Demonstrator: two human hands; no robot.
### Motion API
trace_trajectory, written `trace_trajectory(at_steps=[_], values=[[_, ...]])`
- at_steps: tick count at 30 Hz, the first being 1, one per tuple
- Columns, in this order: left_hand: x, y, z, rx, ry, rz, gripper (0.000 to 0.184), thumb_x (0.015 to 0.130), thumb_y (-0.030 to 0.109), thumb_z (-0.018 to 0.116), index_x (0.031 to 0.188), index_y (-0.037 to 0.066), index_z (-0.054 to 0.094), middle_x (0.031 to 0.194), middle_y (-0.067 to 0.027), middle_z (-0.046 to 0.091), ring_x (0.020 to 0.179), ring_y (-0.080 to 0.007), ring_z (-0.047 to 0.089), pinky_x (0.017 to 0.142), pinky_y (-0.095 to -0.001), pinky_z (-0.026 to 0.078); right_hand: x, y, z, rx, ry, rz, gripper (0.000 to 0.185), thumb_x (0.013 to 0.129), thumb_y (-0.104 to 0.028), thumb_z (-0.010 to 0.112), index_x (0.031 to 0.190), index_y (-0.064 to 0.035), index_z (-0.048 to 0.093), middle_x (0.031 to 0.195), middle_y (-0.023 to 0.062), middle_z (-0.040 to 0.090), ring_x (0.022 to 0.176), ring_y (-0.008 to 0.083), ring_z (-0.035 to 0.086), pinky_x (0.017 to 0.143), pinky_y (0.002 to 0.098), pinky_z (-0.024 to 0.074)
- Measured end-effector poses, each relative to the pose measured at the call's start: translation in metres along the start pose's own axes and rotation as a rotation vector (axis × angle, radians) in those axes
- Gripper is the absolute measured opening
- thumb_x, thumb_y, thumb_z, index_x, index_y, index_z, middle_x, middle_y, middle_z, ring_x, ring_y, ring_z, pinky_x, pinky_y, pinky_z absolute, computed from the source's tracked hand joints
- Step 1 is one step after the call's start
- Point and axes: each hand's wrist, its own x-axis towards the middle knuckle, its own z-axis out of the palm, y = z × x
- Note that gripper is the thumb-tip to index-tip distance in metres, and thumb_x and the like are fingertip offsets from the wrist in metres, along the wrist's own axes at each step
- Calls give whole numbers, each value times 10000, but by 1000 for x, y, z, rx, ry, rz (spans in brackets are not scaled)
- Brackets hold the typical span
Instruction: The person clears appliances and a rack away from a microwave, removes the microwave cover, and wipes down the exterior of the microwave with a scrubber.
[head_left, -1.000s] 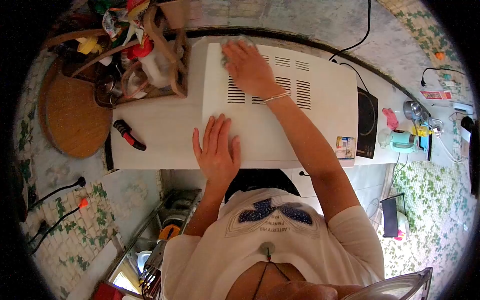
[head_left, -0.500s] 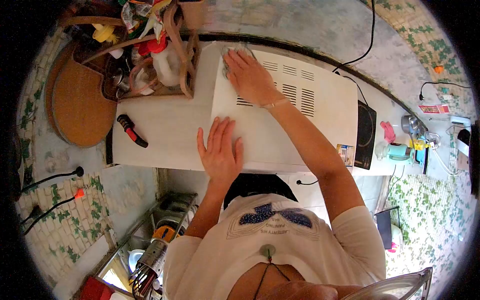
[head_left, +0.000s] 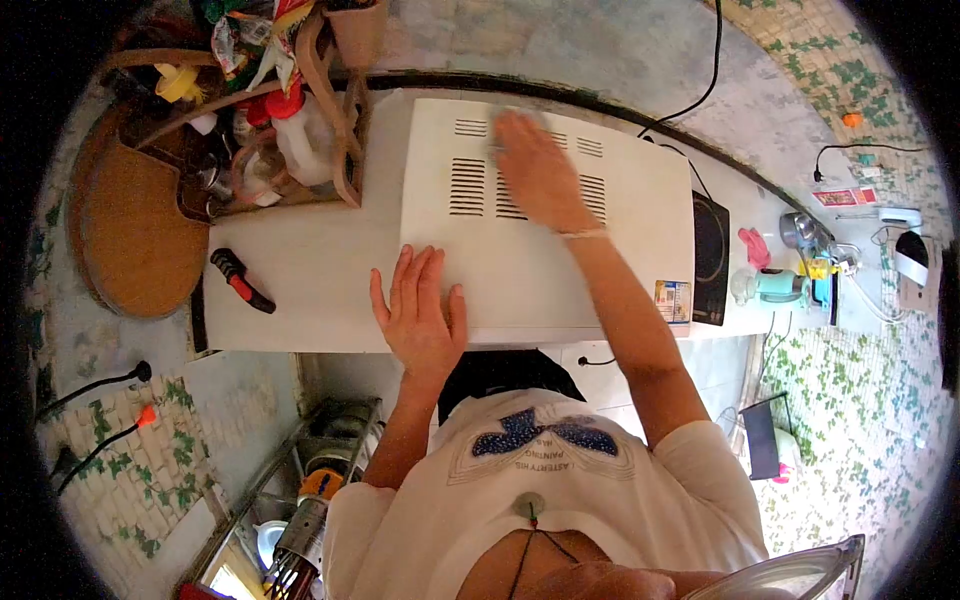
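Note:
A white box-shaped appliance [head_left: 560, 285] with rows of black vent slots lies on the counter in front of me. My right hand [head_left: 545, 175] is over its upper vents, fingers together and pressed down on a thin grey cloth [head_left: 539, 119]. Only a little of the cloth shows past the fingers, and the hand is slightly blurred. Flat near the appliance's left front corner rests my left hand [head_left: 422, 318], fingers stretched out and holding nothing. To its left on the counter is a black and red handled tool [head_left: 243, 281].
A brown rack [head_left: 345, 150] with bottles and packets stands at the back left, beside a round brown board [head_left: 140, 230]. Right of the appliance are a black cooktop [head_left: 710, 260], a pink cloth [head_left: 754, 247] and a turquoise-and-clear item [head_left: 780, 286]. A black cable [head_left: 712, 70] hangs behind.
My right hand has slid with the cloth from the appliance's far left corner rightward across the vents. My left hand stays on the near left corner. The whole view has shifted slightly.

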Motion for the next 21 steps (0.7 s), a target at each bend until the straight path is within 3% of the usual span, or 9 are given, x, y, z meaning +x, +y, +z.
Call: trace_trajectory(at_steps=[2,6,11,12,13,14,16,18,21], values=[[0,-1,2,-11,11,-12,364,843,228,508,1167,64,523,1184,-75,548,1198,-263,442,1068,-489,168,-40,44,-21,154,-5,186,406,885,-181,424,1246,2,451,1296,171,455,1232,317,391,1054,390,277],[2,3,5,-25,19,-16,358,848,230,506,1165,64,525,1184,-73,550,1198,-257,444,1064,-488,181,-102,116,-45,-71,-11,468,434,917,-214,386,1287,10,413,1349,186,398,1272,345,332,1075,395,237],[2,5,6,-34,23,15,359,852,242,512,1167,69,528,1192,-65,548,1197,-245,446,1061,-479,194,-37,69,-17,73,15,412,360,861,-198,474,1152,13,494,1223,201,492,1152,346,444,992,426,329],[2,5,6,-24,22,15,360,853,242,511,1170,72,525,1193,-63,548,1199,-244,445,1061,-476,195,-19,58,1,65,216,171,323,849,-198,487,1097,7,514,1149,199,524,1077,369,477,934,448,365],[3,5,5,-15,19,21,361,855,243,510,1174,75,523,1195,-62,547,1200,-242,444,1061,-474,195,4,43,15,131,196,129,302,847,-203,487,1067,0,522,1112,191,536,1043,366,493,925,449,372],[3,5,5,-23,13,43,361,855,243,510,1174,75,523,1195,-62,547,1200,-242,444,1061,-474,195,22,18,4,-43,65,-11,312,851,-215,482,1087,-14,523,1143,168,531,1076,352,479,926,449,374],[1,5,5,38,2,24,370,858,251,503,1184,76,517,1196,-67,547,1203,-243,441,1064,-472,190,41,-21,21,39,-12,90,395,903,-241,423,1201,10,482,1270,168,471,1182,322,421,1012,406,317],[2,4,4,18,-6,24,375,860,260,501,1187,76,516,1197,-72,545,1205,-247,439,1065,-474,184,32,-49,18,90,60,1,410,919,-249,386,1240,-6,465,1324,145,430,1225,294,386,1041,392,286],[4,5,1,4,-4,33,358,862,243,509,1176,71,525,1178,-70,552,1192,-249,451,1062,-481,185,8,-32,-12,38,-61,-46,412,918,-233,399,1271,-26,447,1355,126,403,1259,277,358,1068,383,251]])
